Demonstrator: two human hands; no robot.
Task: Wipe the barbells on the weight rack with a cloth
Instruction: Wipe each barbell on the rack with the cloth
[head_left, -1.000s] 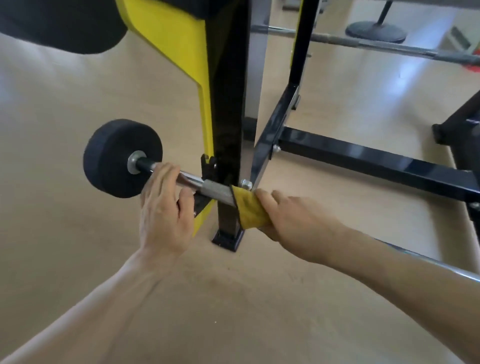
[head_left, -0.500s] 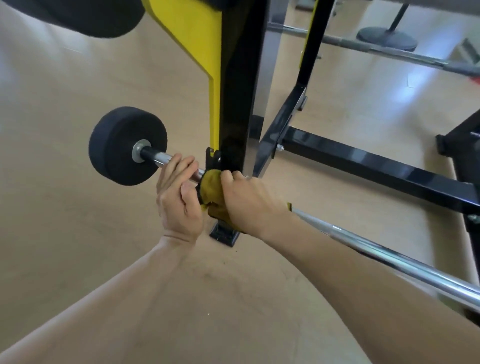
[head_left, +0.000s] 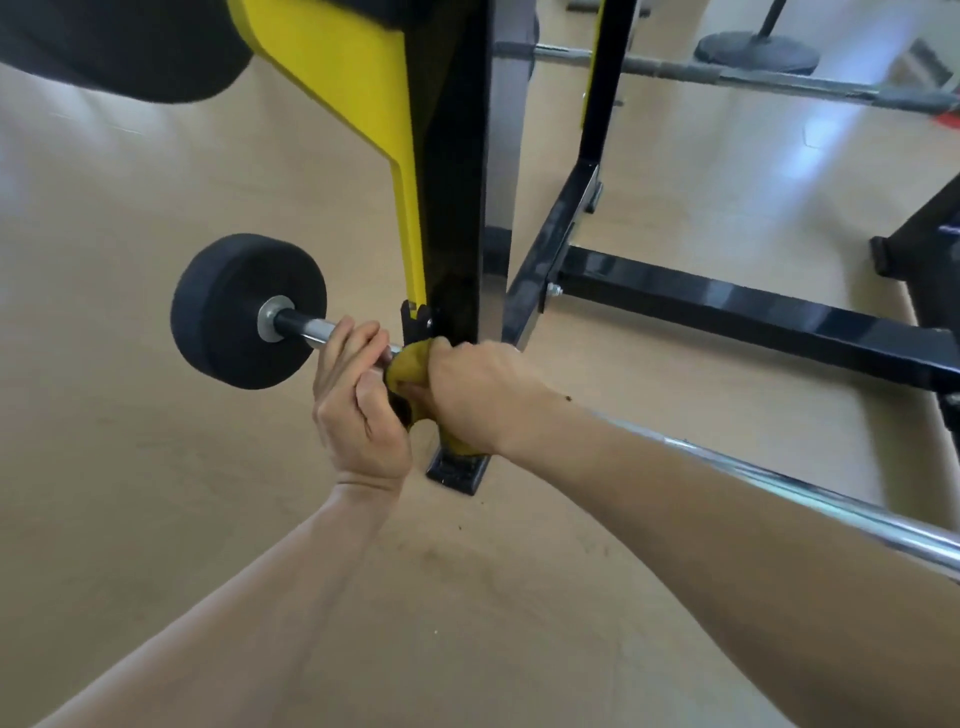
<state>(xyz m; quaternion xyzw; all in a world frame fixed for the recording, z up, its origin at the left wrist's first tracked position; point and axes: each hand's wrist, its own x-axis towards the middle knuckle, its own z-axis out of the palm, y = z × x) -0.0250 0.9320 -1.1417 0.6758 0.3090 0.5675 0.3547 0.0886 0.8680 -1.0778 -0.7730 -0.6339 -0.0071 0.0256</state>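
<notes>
One long chrome steel barbell (head_left: 810, 491) lies low across the scene, from the near right side up to the left, where it sits in a small black hook (head_left: 413, 317) on the black steel upright of the weight rack (head_left: 457, 208). At its left end it carries a round black rubber weight disc (head_left: 228, 312) with a grey metal collar (head_left: 271, 326). I judge that the bar is heavy, stiff and rather slippery because of its polished surface, so it will not bend or give under pressure, but it could roll in the hook if nobody steadies it. The best place to hold it seems to be the short bare part between the disc and the hook. The left hand (head_left: 358, 400) does this now: its fingers are curled around the bar just right of the collar. The soft yellow cloth (head_left: 405, 366) is folded around the bar next to the upright, and the right hand (head_left: 478, 395) is closed firmly around it, almost touching the left hand. The cloth is light and limp and takes the round shape of the bar easily, so a full grip gives contact on all sides. A yellow plate (head_left: 353, 83) is fixed on the upright above. Farther away a second grey barbell (head_left: 779, 78) lies over the pale wooden floor (head_left: 130, 182).
</notes>
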